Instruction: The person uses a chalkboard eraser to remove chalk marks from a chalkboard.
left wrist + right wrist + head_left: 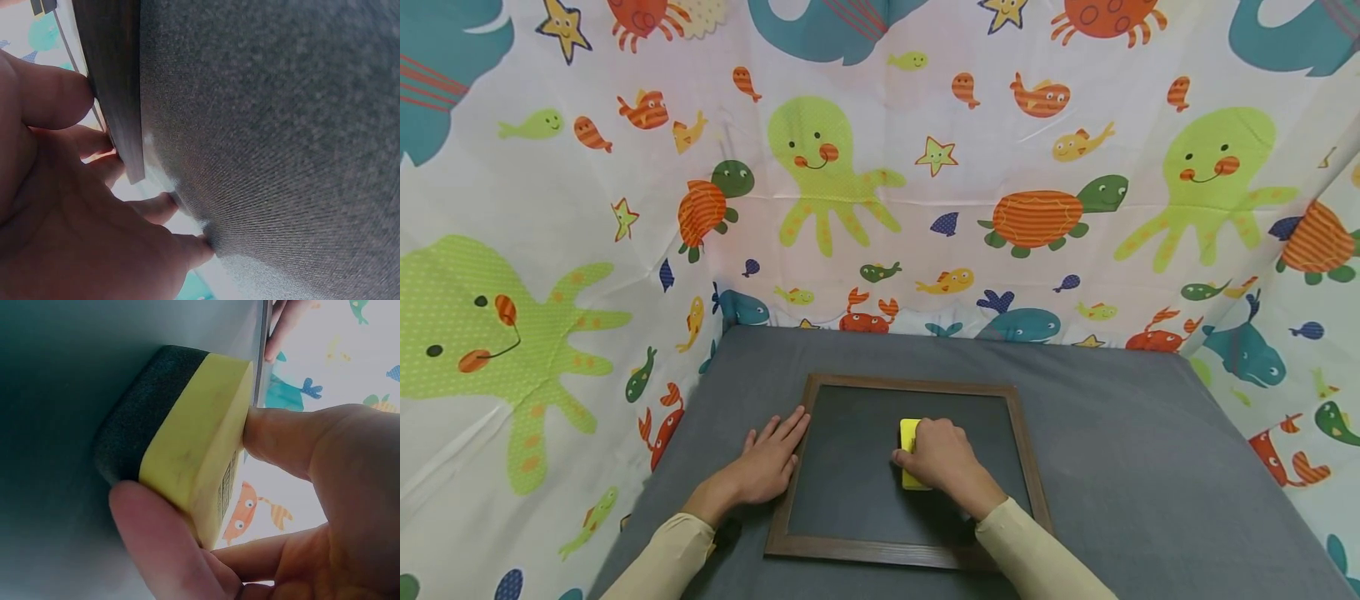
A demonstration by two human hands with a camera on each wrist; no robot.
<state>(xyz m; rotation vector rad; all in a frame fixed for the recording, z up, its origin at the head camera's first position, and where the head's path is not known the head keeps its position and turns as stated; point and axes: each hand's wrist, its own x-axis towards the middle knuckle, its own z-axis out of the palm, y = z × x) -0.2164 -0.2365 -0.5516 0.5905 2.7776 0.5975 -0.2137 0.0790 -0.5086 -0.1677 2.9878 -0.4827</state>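
A chalkboard (850,467) in a brown wooden frame (887,554) lies flat on the grey cloth. My right hand (943,454) grips a yellow board eraser (912,429) near the middle of the board. In the right wrist view, thumb and fingers hold the opposite sides of the eraser (181,437), its dark felt side against the board surface. At the frame's left side, my left hand (767,458) lies with fingers extended, fingertips at the wood. The left wrist view shows that hand (81,206) with its thumb against the frame's edge (115,81) and other fingertips by the cloth.
Grey cloth (1150,467) covers the table around the board. Behind it and along both sides hangs a white curtain (880,275) printed with sea animals. Long pale sleeves (1045,554) cover both forearms, the right one crossing the frame's lower right corner.
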